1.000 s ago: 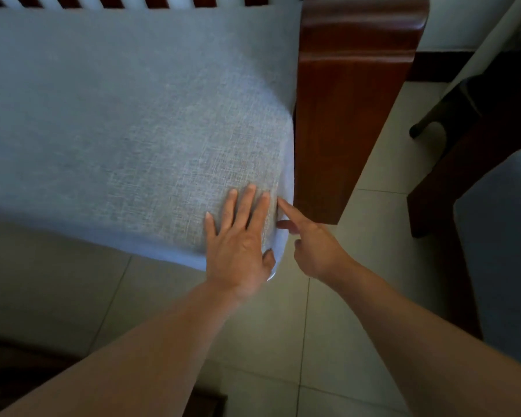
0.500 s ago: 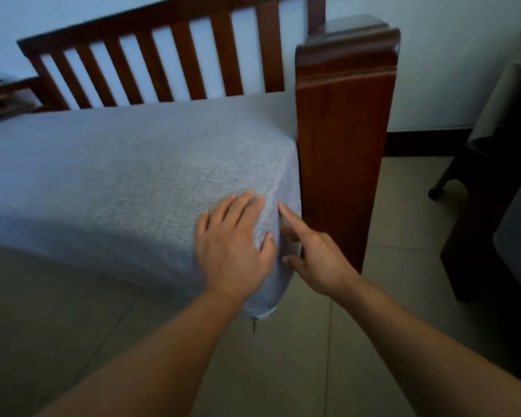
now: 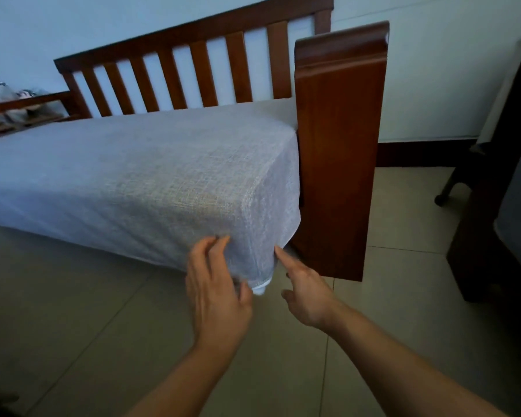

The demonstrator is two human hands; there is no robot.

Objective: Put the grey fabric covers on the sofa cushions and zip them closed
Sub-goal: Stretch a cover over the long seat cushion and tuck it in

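Our left hand has slid off the cushion top to grip its front corner by the armrest, our right hand only pointing beside it, so we judge this cover nearly settled.

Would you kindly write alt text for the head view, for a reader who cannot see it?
Two bare hands work at the front corner of a grey covered cushion on a wooden sofa: the left hand grips the corner, and the right hand points a finger at the corner's edge. Tiled floor lies below.
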